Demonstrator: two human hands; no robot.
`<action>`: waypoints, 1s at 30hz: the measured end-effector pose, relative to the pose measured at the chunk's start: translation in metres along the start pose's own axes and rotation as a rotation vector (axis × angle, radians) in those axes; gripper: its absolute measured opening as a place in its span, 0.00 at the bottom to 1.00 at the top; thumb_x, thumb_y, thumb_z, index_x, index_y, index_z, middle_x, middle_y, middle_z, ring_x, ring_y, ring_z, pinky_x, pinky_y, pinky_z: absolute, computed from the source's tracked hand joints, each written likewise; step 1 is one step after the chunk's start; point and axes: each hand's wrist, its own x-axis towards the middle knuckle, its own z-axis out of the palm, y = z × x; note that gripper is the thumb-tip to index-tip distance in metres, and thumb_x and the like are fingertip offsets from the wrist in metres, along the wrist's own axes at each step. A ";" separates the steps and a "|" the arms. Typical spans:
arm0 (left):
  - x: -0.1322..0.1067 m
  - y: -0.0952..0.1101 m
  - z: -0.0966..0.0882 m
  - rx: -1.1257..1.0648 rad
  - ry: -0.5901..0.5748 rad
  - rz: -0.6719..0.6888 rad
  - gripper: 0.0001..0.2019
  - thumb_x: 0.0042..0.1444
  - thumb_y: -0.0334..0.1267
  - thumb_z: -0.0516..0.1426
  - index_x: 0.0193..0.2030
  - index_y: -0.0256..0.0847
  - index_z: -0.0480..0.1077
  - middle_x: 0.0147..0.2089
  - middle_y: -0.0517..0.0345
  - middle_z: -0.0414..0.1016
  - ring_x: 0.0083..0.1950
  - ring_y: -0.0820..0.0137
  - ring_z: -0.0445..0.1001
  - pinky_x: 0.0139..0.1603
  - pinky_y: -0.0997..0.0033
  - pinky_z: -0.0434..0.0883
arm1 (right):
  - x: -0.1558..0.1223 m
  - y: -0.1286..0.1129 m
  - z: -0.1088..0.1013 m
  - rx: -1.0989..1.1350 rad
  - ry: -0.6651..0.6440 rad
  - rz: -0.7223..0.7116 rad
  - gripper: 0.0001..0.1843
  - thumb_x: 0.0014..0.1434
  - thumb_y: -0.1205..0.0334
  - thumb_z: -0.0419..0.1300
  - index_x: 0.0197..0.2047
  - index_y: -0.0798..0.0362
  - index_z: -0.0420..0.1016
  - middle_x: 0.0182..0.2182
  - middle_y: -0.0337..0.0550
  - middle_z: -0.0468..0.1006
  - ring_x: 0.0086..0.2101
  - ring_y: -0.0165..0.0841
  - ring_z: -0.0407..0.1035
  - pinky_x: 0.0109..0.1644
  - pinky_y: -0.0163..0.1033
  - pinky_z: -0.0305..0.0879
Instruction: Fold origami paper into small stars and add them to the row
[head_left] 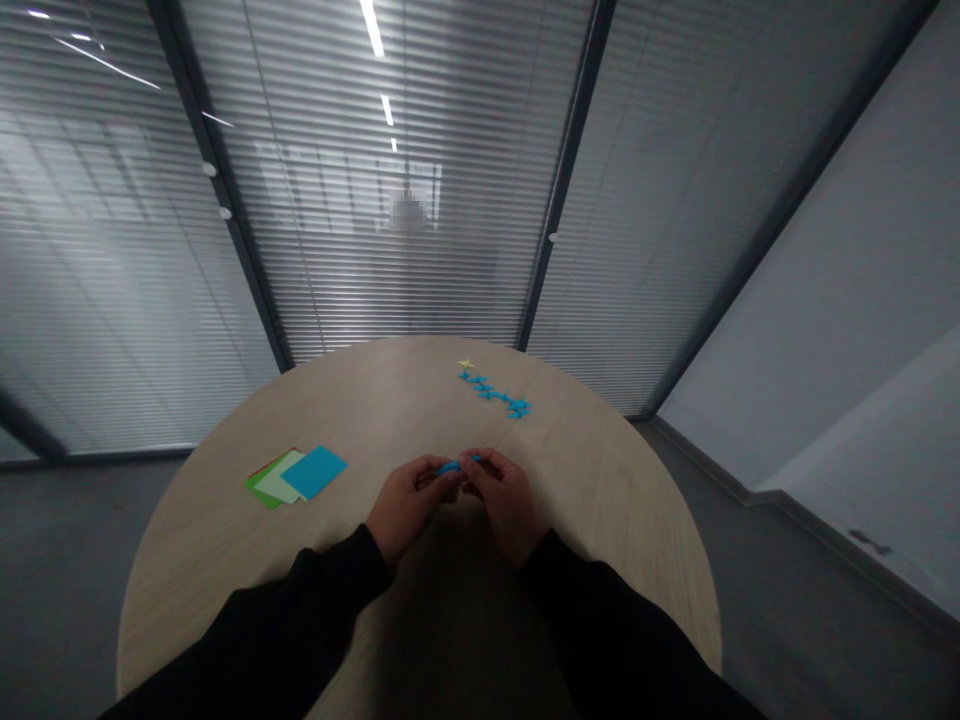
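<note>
My left hand (pixel 407 503) and my right hand (pixel 510 503) meet above the near middle of the table, fingertips pinched together. Between them is a small folded piece of blue paper (pixel 450 467), gripped from both sides; fingers cover much of it. Farther off, a wavy row of small blue folded-paper figures (pixel 495 395), pointed like little cranes, lies on the tabletop. At the far end of that row sits a single yellow paper figure (pixel 466 364). Left of my hands, a blue square sheet (pixel 315 472) overlaps pale green sheets (pixel 277 480) and a brighter green one (pixel 264 497).
The round wooden table (pixel 600 500) has a curved edge on the left, far and right sides. Beyond it stand glass panels with blinds (pixel 420 290), dark frames between them. A white wall (pixel 840 330) rises at the right above grey floor (pixel 780 600).
</note>
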 end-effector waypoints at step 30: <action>0.002 -0.012 0.005 -0.463 0.185 -0.090 0.19 0.43 0.40 0.72 0.40 0.35 0.76 0.35 0.54 0.81 0.34 0.72 0.76 0.38 0.72 0.71 | -0.008 -0.004 0.004 -0.422 -0.039 -0.271 0.12 0.60 0.52 0.63 0.40 0.52 0.78 0.35 0.45 0.82 0.33 0.35 0.75 0.36 0.38 0.70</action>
